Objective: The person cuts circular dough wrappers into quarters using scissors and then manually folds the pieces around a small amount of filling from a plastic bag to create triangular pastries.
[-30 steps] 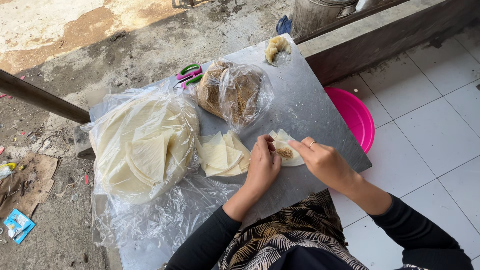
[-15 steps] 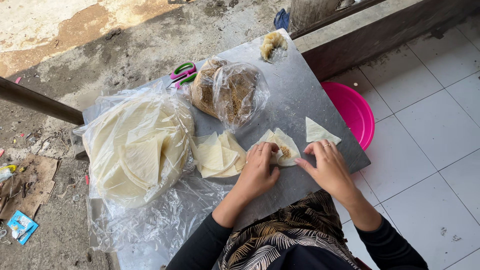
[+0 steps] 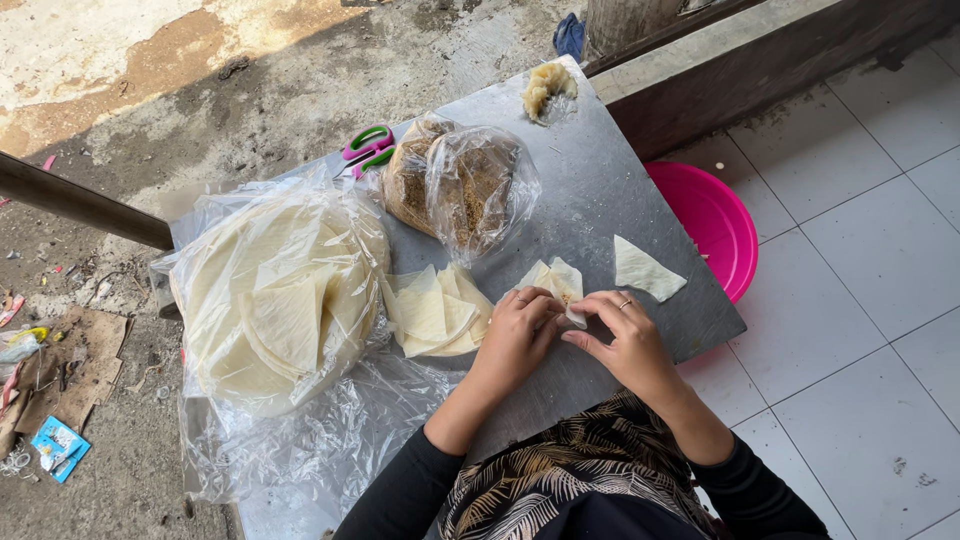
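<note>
1. Two hands meet over one small pastry wrapper [image 3: 556, 283] on a grey metal table [image 3: 600, 190].
2. Far left, a bag of round pastry sheets [image 3: 275, 295] lies well apart; a stack of cut triangles [image 3: 432, 315] sits just beside the left hand [image 3: 520, 335].
3. Left hand curls its fingers onto the wrapper's near edge, the closer of the two.
4. Wrapper lies directly ahead of both hands, pointing away toward a filling bag [image 3: 465, 185].
5. Right hand [image 3: 622, 335] pinches the near right corner, fingers narrow.
6. Farther right, a spare triangle [image 3: 645, 270] lies apart, near a pink basin [image 3: 710, 225].
</note>
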